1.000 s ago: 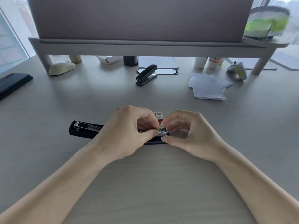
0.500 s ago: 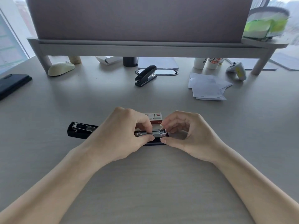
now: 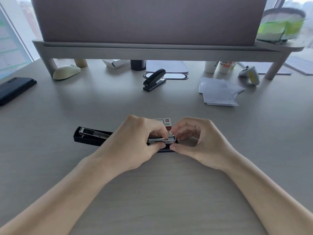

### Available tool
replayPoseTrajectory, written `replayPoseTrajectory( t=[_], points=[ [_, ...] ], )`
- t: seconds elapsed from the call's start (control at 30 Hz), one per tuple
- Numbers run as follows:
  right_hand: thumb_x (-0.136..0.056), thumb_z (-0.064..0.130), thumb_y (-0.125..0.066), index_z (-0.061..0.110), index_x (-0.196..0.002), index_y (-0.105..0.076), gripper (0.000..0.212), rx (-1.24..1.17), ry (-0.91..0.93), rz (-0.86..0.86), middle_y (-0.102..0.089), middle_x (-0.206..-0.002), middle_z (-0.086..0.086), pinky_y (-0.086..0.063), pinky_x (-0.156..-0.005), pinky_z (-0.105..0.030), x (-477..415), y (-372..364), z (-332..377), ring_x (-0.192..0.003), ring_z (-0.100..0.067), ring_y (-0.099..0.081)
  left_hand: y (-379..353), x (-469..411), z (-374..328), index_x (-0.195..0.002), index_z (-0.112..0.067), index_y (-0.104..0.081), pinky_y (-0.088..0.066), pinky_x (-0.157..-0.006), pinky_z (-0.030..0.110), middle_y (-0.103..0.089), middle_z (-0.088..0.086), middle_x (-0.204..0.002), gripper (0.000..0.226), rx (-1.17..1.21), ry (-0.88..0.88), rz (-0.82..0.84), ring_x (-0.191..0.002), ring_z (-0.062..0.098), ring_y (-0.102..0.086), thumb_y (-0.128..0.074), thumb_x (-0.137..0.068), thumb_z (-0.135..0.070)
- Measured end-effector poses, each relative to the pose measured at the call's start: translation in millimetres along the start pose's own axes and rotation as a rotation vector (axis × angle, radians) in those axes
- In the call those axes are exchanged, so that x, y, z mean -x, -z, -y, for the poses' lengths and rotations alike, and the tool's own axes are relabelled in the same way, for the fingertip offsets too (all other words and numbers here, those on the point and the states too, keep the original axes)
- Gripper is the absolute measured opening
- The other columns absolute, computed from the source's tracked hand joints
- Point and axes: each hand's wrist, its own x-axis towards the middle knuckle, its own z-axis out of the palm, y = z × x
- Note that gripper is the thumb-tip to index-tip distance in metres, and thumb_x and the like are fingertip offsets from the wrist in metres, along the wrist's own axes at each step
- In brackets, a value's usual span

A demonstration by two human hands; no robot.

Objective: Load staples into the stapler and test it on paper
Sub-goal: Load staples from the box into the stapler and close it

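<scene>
Stapler (image 3: 91,137) lies hinged flat open mid-desk (image 3: 152,192), nearer my edge, black cover end out to the left. Judgement: rigid steel and plastic, light enough to skid, spring pusher can snap back, so grip the magazine (image 3: 162,139) side walls, not the top.

Left hand (image 3: 135,143): fingers curled, thumb and forefinger pinching the stapler's magazine from both sides. Right hand (image 3: 201,141): curled, thumb and forefinger closed on the stapler's right tip. Can't tell if a staple strip is under the fingertips.

Staple box (image 3: 165,122) just behind my hands. Second stapler (image 3: 154,79) mid-desk beyond; paper (image 3: 218,92) far right, untouched.
</scene>
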Motion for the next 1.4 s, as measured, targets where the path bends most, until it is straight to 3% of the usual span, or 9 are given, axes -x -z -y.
replayPoseTrajectory(
  t=[0.07,0.17,0.23,0.37,0.57,0.93,1.0,1.2,1.4],
  points=[
    [-0.076,0.011,-0.093,0.027,-0.095,-0.078,0.029,-0.004,-0.01,-0.007,-0.082,-0.09,0.005,-0.062,-0.093,-0.034,0,0,-1,-0.088,-0.013,-0.077,11,1,3,-0.097,-0.033,-0.07,-0.042,-0.063,0.004,-0.072,-0.021,-0.086,0.024,-0.006,0.005,0.037,-0.072,-0.017,-0.062,-0.087,-0.081,-0.031],
    [-0.075,0.019,-0.094,0.03,-0.095,-0.078,0.029,0.015,-0.02,-0.01,-0.082,-0.091,0.008,-0.063,-0.093,-0.038,1,0,-1,-0.089,-0.012,-0.077,43,-2,18,-0.102,-0.041,-0.059,-0.051,-0.076,0.011,-0.07,-0.025,-0.099,0.041,-0.14,0.044,0.173,-0.091,-0.012,-0.065,-0.089,-0.074,-0.045],
    [-0.075,0.021,-0.095,0.032,-0.095,-0.078,0.028,0.031,-0.028,-0.009,-0.082,-0.093,0.009,-0.062,-0.093,-0.038,1,1,-1,-0.09,-0.01,-0.077,65,-3,29,-0.1,-0.045,-0.061,-0.056,-0.083,0.023,-0.07,-0.026,-0.096,0.044,-0.211,0.123,0.288,-0.09,-0.011,-0.065,-0.091,-0.068,-0.049],
    [-0.076,0.021,-0.094,0.034,-0.094,-0.078,0.028,0.041,-0.034,-0.012,-0.082,-0.093,0.01,-0.062,-0.096,-0.041,3,0,2,-0.09,-0.01,-0.077,84,1,36,-0.093,-0.045,-0.066,-0.056,-0.073,0.022,-0.069,-0.035,-0.087,0.039,-0.294,0.205,0.436,-0.08,-0.009,-0.065,-0.09,-0.063,-0.052],
    [-0.077,0.022,-0.093,0.034,-0.094,-0.08,0.025,0.068,-0.038,-0.009,-0.082,-0.092,0.011,-0.061,-0.095,-0.043,4,-1,5,-0.089,-0.009,-0.076,86,0,30,-0.086,-0.042,-0.073,-0.059,-0.069,0.033,-0.071,-0.022,-0.077,0.021,-0.351,0.166,0.377,-0.07,0.001,-0.067,-0.086,-0.069,-0.042],
    [-0.079,0.02,-0.092,0.033,-0.092,-0.082,0.021,0.083,-0.04,-0.013,-0.08,-0.089,0.015,-0.06,-0.086,-0.023,5,-1,6,-0.087,-0.003,-0.075,99,-27,-4,-0.097,-0.036,-0.069,-0.05,-0.068,0.019,-0.07,-0.02,-0.082,0.046,-0.377,-0.007,0.199,-0.075,-0.006,-0.061,-0.095,-0.06,-0.046],
    [-0.078,0.019,-0.093,0.032,-0.092,-0.081,0.022,0.079,-0.036,-0.011,-0.08,-0.088,0.015,-0.058,-0.084,-0.021,4,-1,5,-0.086,-0.005,-0.075,91,-30,-10,-0.099,-0.036,-0.069,-0.055,-0.072,0.026,-0.072,-0.017,-0.082,0.048,-0.312,-0.058,0.157,-0.075,-0.002,-0.064,-0.096,-0.06,-0.045],
    [-0.075,0.011,-0.093,0.032,-0.099,-0.069,0.041,-0.013,-0.048,-0.023,-0.079,-0.082,0.008,-0.059,-0.082,-0.024,3,-1,9,-0.079,-0.017,-0.074,42,-33,-11,-0.098,-0.032,-0.07,-0.061,-0.08,0.032,-0.079,-0.018,-0.086,0.038,-0.002,-0.053,0.229,-0.081,-0.001,-0.075,-0.096,-0.07,-0.027],
    [-0.076,0.011,-0.091,0.033,-0.108,-0.065,0.047,-0.008,-0.057,-0.015,-0.082,-0.085,0.003,-0.062,-0.087,-0.033,3,0,11,-0.08,-0.019,-0.077,25,-33,-5,-0.102,-0.031,-0.076,-0.061,-0.08,0.03,-0.08,-0.016,-0.09,0.029,0.021,-0.071,0.27,-0.079,-0.001,-0.075,-0.091,-0.077,-0.029]
  ],
)
